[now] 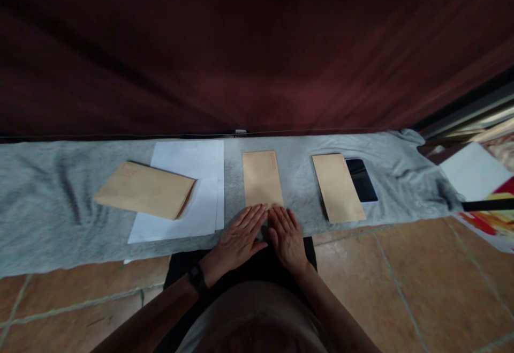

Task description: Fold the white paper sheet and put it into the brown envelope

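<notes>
From my distant place I am seeing one dark red curtain (257, 47), which is filling the upper part of the view, and one floor (361, 267) of orange-brown tiles below. Between them one long grey cloth (297, 176) is lying under most of the things. White sheets (193, 160) are lying on its left part; I am counting at least two by their edges.

Brown envelopes are lying in three places. The left envelope (146, 189) is resting slantwise over the sheets, and I am not managing to tell whether several are stacked there. At the far right one white piece (476, 171) is lying near one colourful print.

The two bare hands are lying flat and close together, with fingers stretched: the left hand (243, 230) and the right hand (287, 238) are touching the near end of the middle envelope (261, 179) with their fingertips. The right envelope (339, 187) is lying at a slant, right against one phone (363, 181) with a dark screen. One black wristband (197, 278) is circling the left wrist.

On the envelopes small red printing is showing, with a row of little boxes on the middle one, but its characters are staying too small for my reading
</notes>
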The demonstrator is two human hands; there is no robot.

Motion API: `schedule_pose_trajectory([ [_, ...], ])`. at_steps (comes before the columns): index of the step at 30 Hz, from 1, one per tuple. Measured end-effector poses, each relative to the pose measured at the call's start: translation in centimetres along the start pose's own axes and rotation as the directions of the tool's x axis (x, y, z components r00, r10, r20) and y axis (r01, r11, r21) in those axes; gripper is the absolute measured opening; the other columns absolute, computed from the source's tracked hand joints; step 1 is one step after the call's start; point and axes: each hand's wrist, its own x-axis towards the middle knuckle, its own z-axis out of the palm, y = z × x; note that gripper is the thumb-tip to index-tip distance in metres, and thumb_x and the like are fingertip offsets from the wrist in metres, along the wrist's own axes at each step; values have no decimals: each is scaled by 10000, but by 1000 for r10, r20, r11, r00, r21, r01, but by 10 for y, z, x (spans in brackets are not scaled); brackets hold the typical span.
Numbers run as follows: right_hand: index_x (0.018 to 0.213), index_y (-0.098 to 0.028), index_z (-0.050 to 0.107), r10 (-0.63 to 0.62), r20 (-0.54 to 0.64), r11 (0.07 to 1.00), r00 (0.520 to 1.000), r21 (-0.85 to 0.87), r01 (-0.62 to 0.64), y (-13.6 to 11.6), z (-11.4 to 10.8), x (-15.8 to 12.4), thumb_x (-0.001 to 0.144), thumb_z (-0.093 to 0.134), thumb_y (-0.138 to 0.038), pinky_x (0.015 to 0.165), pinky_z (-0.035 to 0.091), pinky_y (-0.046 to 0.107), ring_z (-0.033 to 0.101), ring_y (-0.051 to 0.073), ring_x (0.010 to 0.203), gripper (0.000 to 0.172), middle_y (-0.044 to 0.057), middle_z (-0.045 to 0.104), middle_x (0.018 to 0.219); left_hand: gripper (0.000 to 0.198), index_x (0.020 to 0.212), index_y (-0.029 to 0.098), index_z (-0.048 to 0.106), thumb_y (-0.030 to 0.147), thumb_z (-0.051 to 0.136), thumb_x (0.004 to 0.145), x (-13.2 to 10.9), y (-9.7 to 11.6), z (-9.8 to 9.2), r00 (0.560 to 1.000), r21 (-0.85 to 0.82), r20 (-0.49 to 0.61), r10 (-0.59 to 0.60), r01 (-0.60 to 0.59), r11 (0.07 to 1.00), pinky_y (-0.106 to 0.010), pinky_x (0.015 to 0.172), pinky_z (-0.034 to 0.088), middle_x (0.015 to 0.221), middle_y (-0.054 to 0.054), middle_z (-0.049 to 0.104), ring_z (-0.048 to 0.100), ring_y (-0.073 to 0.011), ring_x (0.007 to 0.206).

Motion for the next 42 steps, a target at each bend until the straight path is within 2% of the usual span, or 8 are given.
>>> schedule_pose_trajectory([
  [6,1590,-106,273,-138,44,987,990,85,133,-18,7,4,1069,357,-349,1240,316,502,311,244,1517,581,147,397,1603,696,1589,69,243,414,437,1017,-11,3,20,1000,66,-7,-30,31,997,-421,1272,199,1631,-169,337,242,-256,1543],
  [10,1602,-102,241,-115,57,992,992,66,111,-23,12,7,1065,378,-394,1232,339,490,317,253,1515,626,154,400,1599,707,1599,73,211,386,439,1007,-12,4,21,999,68,-1,-50,50,996,-414,1268,220,1636,-161,331,256,-250,1538],
  [14,1592,-116,281,-106,49,994,993,16,105,-12,8,4,1057,414,-378,1233,330,499,331,263,1508,610,143,422,1588,786,1600,79,207,511,470,998,-16,4,12,998,81,-17,-53,54,995,-429,1269,231,1657,-157,278,218,-267,1550],
  [21,1604,-130,245,-73,20,994,997,-82,74,14,0,-6,1066,398,-322,1232,311,503,338,257,1505,592,138,391,1605,733,1578,94,274,469,508,993,-25,2,1,997,64,-3,-76,76,995,-453,1258,253,1655,-161,283,228,-286,1545],
  [30,1619,-187,213,-22,21,993,1000,-118,24,36,-7,-14,1074,384,-336,1239,277,515,333,264,1507,590,108,379,1617,773,1585,113,261,487,546,970,-37,-5,4,995,55,7,-102,102,993,-464,1262,248,1668,-149,251,209,-285,1550],
  [35,1622,-161,190,-1,5,994,1000,-107,1,18,-8,-12,1066,400,-345,1242,268,525,302,272,1520,622,126,341,1633,814,1587,84,246,498,557,959,-38,-1,7,993,85,1,-117,116,990,-467,1265,237,1667,-171,233,195,-296,1553],
  [39,1605,-157,250,-98,62,994,993,-31,101,-11,-1,-2,1060,407,-354,1248,283,491,328,241,1509,601,107,404,1605,847,1584,58,239,507,572,948,-36,0,8,994,113,-19,-108,109,988,-473,1264,237,1652,-196,259,210,-308,1548],
  [42,1585,-144,305,-121,83,992,989,-16,122,-19,2,3,1059,412,-353,1249,288,479,342,235,1502,576,109,416,1598,845,1587,65,236,501,575,948,-37,0,7,995,125,-17,-103,104,987,-464,1266,237,1651,-191,263,208,-301,1548],
])
